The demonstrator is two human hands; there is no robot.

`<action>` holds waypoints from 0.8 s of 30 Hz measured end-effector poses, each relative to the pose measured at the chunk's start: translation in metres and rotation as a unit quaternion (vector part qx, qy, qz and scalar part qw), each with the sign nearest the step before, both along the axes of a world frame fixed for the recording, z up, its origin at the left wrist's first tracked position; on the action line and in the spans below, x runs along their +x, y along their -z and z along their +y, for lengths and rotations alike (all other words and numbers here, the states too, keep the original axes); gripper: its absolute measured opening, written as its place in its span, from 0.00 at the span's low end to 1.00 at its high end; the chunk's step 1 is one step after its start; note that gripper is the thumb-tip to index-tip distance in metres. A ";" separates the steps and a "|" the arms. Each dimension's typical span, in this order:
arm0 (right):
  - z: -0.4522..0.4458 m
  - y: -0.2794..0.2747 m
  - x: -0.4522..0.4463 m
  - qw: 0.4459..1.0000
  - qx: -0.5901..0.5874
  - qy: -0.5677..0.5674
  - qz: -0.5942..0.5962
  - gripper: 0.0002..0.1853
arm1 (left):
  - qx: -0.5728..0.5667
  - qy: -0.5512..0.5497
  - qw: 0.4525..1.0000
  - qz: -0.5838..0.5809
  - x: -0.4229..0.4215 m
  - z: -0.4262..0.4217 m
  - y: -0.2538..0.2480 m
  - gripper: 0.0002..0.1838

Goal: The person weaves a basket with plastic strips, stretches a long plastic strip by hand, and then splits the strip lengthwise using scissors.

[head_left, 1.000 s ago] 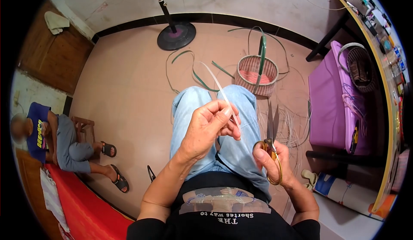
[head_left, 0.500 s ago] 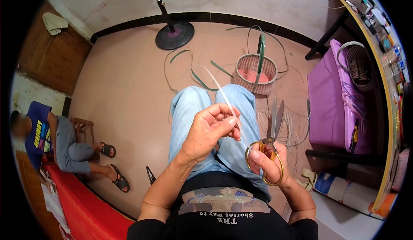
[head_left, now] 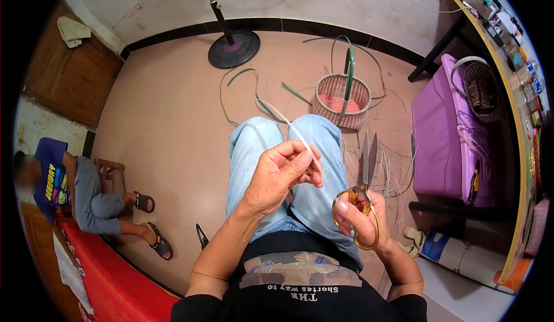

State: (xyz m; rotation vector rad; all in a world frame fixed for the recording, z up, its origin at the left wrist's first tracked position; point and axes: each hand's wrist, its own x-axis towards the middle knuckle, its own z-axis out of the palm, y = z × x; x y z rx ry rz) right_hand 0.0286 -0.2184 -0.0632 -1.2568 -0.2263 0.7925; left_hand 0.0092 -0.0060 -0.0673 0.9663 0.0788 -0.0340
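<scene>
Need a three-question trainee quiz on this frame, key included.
1. Which hand holds the scissors?
2. True or false: the green-handled basket stands on the purple bin.
3. Fill in: the left hand pinches a thin, pale ____.

Key:
1. The right hand.
2. False; it stands on the floor.
3. strip.

white strip (head_left: 295, 129), centre: partly covered by left hand (head_left: 280, 172); lower end blurs, stopping point unclear. scissors (head_left: 362, 190): handles partly hidden by right hand (head_left: 365, 221). stand pole (head_left: 221, 16): cut by top edge. seated person's head (head_left: 27, 169), far left: blurred. small items (head_left: 515, 59), upper right: too tiny to identify. red cloth (head_left: 118, 273), lower left: cropped at bottom.
</scene>
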 end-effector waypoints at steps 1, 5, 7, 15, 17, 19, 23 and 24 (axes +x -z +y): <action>0.000 -0.001 -0.001 1.000 -0.017 0.006 -0.010 0.09 | 0.019 -0.006 1.000 0.009 -0.001 -0.001 -0.001 0.10; 0.000 -0.008 -0.004 0.997 -0.071 0.024 -0.031 0.08 | 0.081 -0.026 0.996 0.033 -0.007 -0.006 -0.010 0.08; 0.002 -0.006 -0.006 0.993 -0.088 0.035 -0.065 0.08 | 0.098 -0.036 0.994 0.038 -0.009 -0.010 -0.012 0.08; 0.007 -0.010 -0.003 0.994 -0.085 0.032 -0.058 0.12 | 0.122 -0.043 0.991 0.038 -0.013 -0.010 -0.010 0.08; 0.007 -0.011 0.003 0.997 -0.076 0.016 0.004 0.15 | 0.105 -0.040 0.993 0.034 -0.012 -0.005 -0.009 0.08; 0.003 -0.001 0.012 0.995 -0.084 -0.041 0.026 0.16 | 0.094 -0.038 0.994 0.030 -0.011 -0.003 -0.009 0.08; 0.001 0.009 0.009 0.983 -0.124 -0.130 0.039 0.17 | 0.108 -0.051 0.993 0.025 -0.011 0.001 -0.009 0.08; 0.001 0.010 0.006 0.981 -0.122 -0.147 0.036 0.18 | 0.116 -0.056 0.991 0.025 -0.011 0.001 -0.008 0.08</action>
